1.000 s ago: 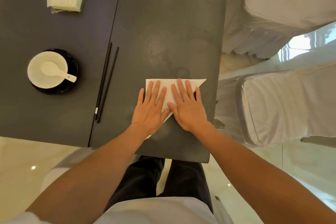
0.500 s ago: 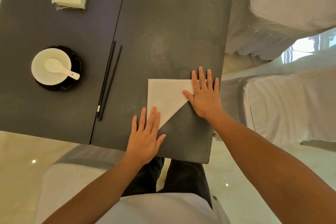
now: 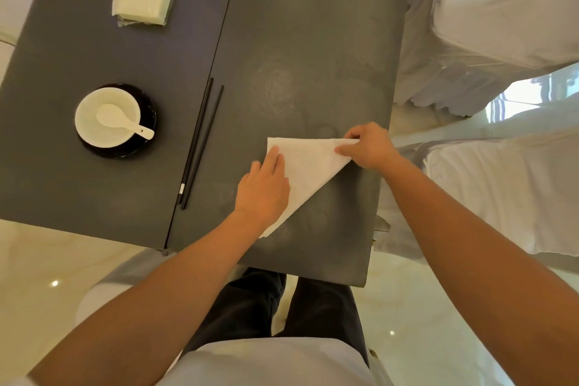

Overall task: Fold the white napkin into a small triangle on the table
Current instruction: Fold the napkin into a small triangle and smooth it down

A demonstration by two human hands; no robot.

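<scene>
- Left hand (image 3: 262, 193) lies flat, fingers together, pressing the napkin (image 3: 308, 171) onto the table (image 3: 297, 56).
- Right hand (image 3: 369, 147) pinches the napkin's right corner.

A white napkin (image 3: 308, 172) is seen on a dark grey counter (image 3: 297, 41). A white bowl (image 3: 106, 117) sits on a black saucer (image 3: 147, 103); the chopsticks (image 3: 200, 141) are black.
</scene>
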